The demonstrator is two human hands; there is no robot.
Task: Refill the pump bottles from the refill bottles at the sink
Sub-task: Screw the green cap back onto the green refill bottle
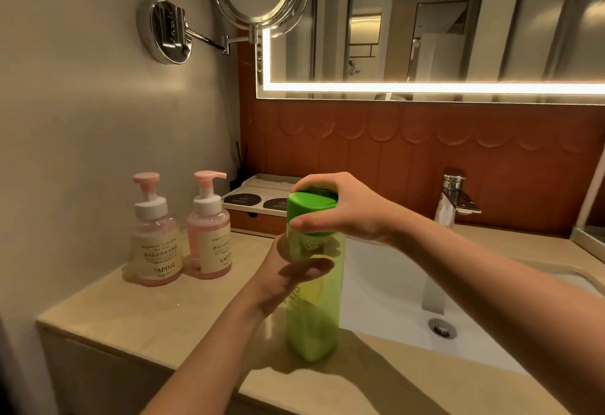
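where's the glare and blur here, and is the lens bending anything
Head view: the light strip edging the mirror is blown out; the left hand on the green bottle looks soft; arm shadows fall on the countertop; the wide-angle lens splays the reflected verticals; labels on the pump bottles read sharp.

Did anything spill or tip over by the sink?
No, nothing stands out. The left pump bottle and the right pump bottle stand upright on the counter. The green bottle is upright, left hand round it, right hand gripping its green cap. No spills show.
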